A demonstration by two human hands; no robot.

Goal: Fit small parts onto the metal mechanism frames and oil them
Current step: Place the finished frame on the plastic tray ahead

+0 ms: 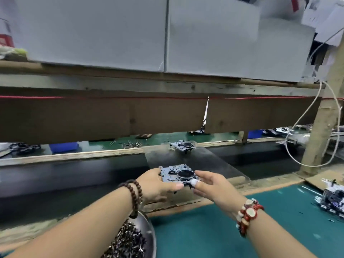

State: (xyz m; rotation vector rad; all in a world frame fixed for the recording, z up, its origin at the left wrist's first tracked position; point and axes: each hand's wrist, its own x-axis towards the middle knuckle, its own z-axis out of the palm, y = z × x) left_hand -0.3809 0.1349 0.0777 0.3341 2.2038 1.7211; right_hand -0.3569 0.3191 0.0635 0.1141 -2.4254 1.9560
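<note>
Large grey-white cartons fill the top of the view, standing side by side on a wooden shelf with a red cord strung along its underside. Below it a dark conveyor belt runs across from left to right, and nearer the person lies the green counter. A clear plastic sheet bridges the belt near the middle. At the lower left of the counter sits a round metal bowl heaped with small dark metal parts. The left hand and the right hand reach forward over the near edge of the belt and together hold one metal mechanism frame above the near end of the plastic sheet: the left hand grips its left side, thumb along the near edge, while the right hand pinches its right near corner between thumb and fingers, a white cot on one fingertip. A second frame lies at the far end of the sheet. More frames are stacked at the counter's right edge. A brown bead bracelet circles the left wrist, and a red and white bead bracelet the right.
</note>
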